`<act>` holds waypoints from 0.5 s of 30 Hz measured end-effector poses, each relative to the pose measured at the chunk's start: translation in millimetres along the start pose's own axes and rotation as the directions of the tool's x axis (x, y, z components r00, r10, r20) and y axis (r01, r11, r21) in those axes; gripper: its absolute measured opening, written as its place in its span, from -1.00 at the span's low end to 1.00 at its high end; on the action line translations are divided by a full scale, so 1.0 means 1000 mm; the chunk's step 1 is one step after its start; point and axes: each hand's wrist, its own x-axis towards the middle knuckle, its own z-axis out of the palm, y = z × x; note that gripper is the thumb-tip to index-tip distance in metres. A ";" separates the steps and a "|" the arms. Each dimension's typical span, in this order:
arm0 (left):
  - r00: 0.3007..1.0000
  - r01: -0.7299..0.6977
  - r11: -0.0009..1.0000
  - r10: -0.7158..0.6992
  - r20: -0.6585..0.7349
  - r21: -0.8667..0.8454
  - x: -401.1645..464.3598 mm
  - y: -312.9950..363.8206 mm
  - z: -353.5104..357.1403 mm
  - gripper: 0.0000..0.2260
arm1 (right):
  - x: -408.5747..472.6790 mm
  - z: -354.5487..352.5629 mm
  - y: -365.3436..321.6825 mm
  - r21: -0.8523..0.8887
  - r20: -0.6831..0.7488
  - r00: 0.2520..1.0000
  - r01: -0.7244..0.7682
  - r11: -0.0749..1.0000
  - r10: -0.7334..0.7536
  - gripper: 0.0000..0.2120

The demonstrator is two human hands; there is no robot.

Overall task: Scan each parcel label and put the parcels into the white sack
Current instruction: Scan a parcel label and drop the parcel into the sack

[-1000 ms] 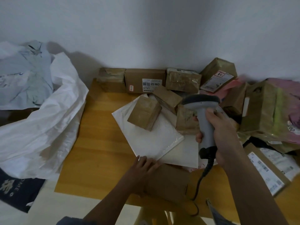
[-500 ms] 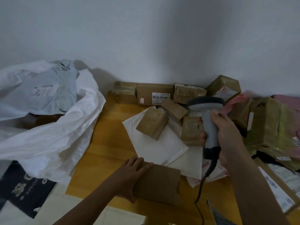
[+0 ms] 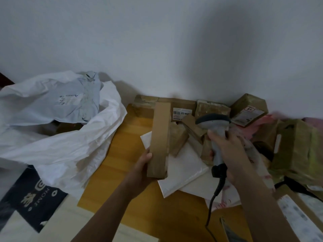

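**Box up on edge, label side not in view**

The left hand (image 3: 142,165) grips a flat brown box (image 3: 160,138) at its near end, thumb on the left face and fingers curled round the underside, holding it lifted above the bench (image 3: 122,154). The box's long axis runs away from the person, near end low, far end tipped up toward the wall. The right hand (image 3: 230,154) is clamped round the grip of the scanner (image 3: 214,130), whose head sits just right of the box and points away, toward the parcel pile (image 3: 253,123). No label shows on the faces in view, so the box probably needs turning before the scanner can read it. The sack (image 3: 66,137) lies open to the left, on the left hand's side, so that hand is the nearer one for the drop.
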 end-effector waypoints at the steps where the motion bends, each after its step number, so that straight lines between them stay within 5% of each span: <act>1: 0.999 0.008 0.989 0.000 0.052 -0.150 -0.002 0.001 0.009 -0.30 | 0.000 0.002 0.001 -0.016 0.020 1.000 0.000 1.000 0.000 -0.70; 4: 0.995 0.040 0.916 0.000 0.100 -0.400 -0.004 0.007 0.037 -0.37 | -0.001 0.007 0.007 -0.102 0.064 0.998 0.016 0.995 -0.009 -0.65; 7: 0.998 0.032 0.887 -0.003 0.063 -0.461 -0.005 0.012 0.052 -0.43 | -0.001 0.011 0.013 -0.163 0.111 0.993 0.060 0.985 -0.042 -0.53; 12: 0.999 0.015 0.923 -0.026 -0.022 -0.384 -0.008 0.019 0.061 -0.47 | 0.001 0.010 0.022 -0.358 0.074 0.991 0.134 0.924 -0.115 -0.19; 15: 0.996 0.027 0.958 -0.051 -0.077 -0.287 -0.008 0.021 0.067 -0.50 | 0.001 0.008 0.024 -0.362 0.098 0.985 0.165 0.917 -0.139 -0.14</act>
